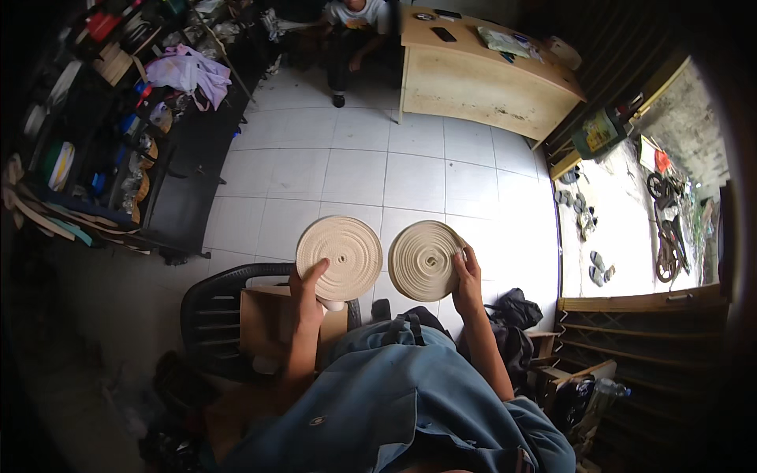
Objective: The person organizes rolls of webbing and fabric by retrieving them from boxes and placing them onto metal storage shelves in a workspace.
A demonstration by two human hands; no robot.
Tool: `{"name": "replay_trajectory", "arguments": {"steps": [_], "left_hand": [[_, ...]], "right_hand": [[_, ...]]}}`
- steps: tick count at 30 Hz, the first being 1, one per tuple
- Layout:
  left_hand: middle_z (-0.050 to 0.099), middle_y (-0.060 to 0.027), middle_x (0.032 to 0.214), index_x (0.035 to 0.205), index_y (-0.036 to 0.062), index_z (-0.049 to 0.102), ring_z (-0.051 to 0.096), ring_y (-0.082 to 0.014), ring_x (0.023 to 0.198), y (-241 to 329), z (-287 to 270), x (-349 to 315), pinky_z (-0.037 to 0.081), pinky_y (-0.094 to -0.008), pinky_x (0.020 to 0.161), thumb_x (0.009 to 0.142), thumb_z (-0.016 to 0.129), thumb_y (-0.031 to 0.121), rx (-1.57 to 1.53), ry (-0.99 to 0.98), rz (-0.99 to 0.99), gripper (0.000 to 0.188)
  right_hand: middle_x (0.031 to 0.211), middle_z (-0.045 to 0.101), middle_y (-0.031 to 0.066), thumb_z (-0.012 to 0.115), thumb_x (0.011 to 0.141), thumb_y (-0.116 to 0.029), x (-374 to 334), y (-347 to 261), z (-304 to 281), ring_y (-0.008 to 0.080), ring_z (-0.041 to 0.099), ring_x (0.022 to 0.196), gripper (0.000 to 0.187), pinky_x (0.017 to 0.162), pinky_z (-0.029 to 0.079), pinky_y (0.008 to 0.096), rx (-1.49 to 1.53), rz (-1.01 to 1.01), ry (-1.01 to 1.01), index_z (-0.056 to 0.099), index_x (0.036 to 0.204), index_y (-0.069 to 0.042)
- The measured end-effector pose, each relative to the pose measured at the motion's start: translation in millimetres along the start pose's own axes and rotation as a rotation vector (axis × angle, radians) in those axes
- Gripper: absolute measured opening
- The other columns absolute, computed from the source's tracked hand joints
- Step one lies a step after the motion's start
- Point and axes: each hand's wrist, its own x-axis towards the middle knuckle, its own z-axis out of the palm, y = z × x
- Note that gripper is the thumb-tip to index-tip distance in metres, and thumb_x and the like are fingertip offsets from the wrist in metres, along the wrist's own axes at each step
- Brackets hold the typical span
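Two flat rolls of cream webbing are held up side by side in front of me, a small gap between them. My left hand (309, 285) grips the left roll of webbing (347, 244) at its lower left, the thumb lying across its face. Around the right edge of the other roll of webbing (418, 264) my right hand (468, 282) is closed, fingertips on its face. Each roll is wound in a tight spiral about a small centre. The fingers behind the left roll are mostly hidden.
A black plastic chair (206, 315) bearing an open cardboard box (272, 323) stands at my left. Cluttered shelves (177, 177) line the left side. A person (355, 31) sits at the back beside a wooden desk (481, 83). At right, a doorway opens onto sandals (597, 260).
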Motion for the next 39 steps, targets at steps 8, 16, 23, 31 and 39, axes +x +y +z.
{"name": "replay_trajectory", "arguments": {"steps": [8,16,23,31,39], "left_hand": [[0.061,-0.0096,0.101,0.11,0.0006,0.057,0.058,-0.0196,0.096,14.0,1.4,99.7,0.045,-0.0313,0.083,0.074,0.069,0.015,-0.082,0.102,0.043,0.04],[0.056,-0.0196,0.113,0.114,-0.0008,0.054,0.053,-0.0343,0.108,33.5,9.0,206.3,0.04,-0.039,0.096,0.077,0.042,-0.015,0.823,0.084,0.83,0.042],[0.061,-0.0129,0.101,0.113,-0.0026,0.055,0.059,-0.023,0.093,80.8,50.5,328.0,0.046,-0.0363,0.083,0.075,0.067,0.016,-0.16,0.525,0.174,0.044],[0.06,-0.0131,0.101,0.115,-0.0024,0.053,0.059,-0.0235,0.092,152.7,20.2,453.6,0.048,-0.0356,0.081,0.074,0.069,0.018,-0.153,0.574,0.211,0.049],[0.06,-0.0125,0.104,0.116,-0.0017,0.052,0.059,-0.0221,0.095,258.2,7.0,613.3,0.048,-0.0345,0.082,0.075,0.068,0.014,-0.075,0.361,0.206,0.047]], "right_hand": [[0.114,0.056,0.0116,0.045,0.096,-0.015,126.9,10.8,56.3,0.0172,0.055,0.105,0.032,0.087,0.046,0.0281,0.109,0.18,-0.189,0.043,0.125,-0.001],[0.113,0.056,0.0119,0.044,0.096,-0.014,303.7,2.9,126.4,0.0187,0.056,0.103,0.031,0.086,0.048,0.0308,0.11,0.32,-0.364,0.043,0.124,-0.002],[0.115,0.055,0.0109,0.039,0.097,-0.015,481.2,1.7,225.0,0.019,0.057,0.103,0.03,0.088,0.049,0.0332,0.13,0.523,-0.549,0.041,0.125,-0.004],[0.119,0.052,0.0098,0.036,0.098,-0.017,604.9,29.5,351.2,0.0186,0.054,0.108,0.032,0.093,0.045,0.035,0.139,0.603,-0.56,0.039,0.126,-0.003],[0.118,0.053,0.0077,0.037,0.098,-0.019,719.7,50.1,419.0,0.0182,0.055,0.106,0.031,0.092,0.046,0.0343,0.206,0.513,-0.535,0.039,0.127,-0.007]]}}
